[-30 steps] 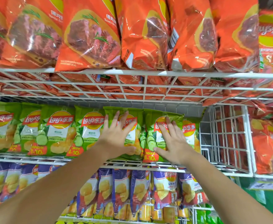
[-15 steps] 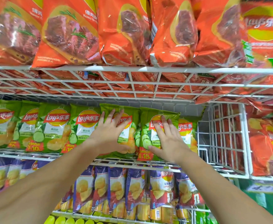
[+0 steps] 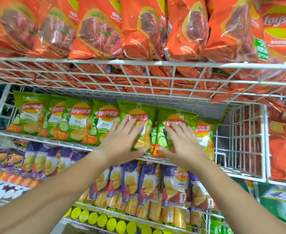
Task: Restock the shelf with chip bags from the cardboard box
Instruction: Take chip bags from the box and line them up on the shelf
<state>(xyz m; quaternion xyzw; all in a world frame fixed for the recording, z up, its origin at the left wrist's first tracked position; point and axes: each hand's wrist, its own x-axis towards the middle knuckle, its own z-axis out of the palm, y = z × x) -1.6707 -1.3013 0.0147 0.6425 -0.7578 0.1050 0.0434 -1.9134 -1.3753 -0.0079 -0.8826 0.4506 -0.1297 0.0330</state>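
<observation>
Here: green chip bags [image 3: 78, 119], one upright row on the middle wire shelf [image 3: 243, 176]; left hand [image 3: 122, 142], fingers straight, pressed flat on one bag [image 3: 139, 108]; right hand [image 3: 184, 144], likewise flat, on the neighbouring bag [image 3: 176, 114]; orange bags [image 3: 96, 31] above, purple bags [image 3: 174, 184] below.

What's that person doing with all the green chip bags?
A person is tidying chips on a store shelf. The left hand lies flat on one green bag, and the right hand lies flat on the next green bag, pressing both into the row on the middle wire shelf. Orange bags fill the shelf above, and purple bags the one below.
</observation>
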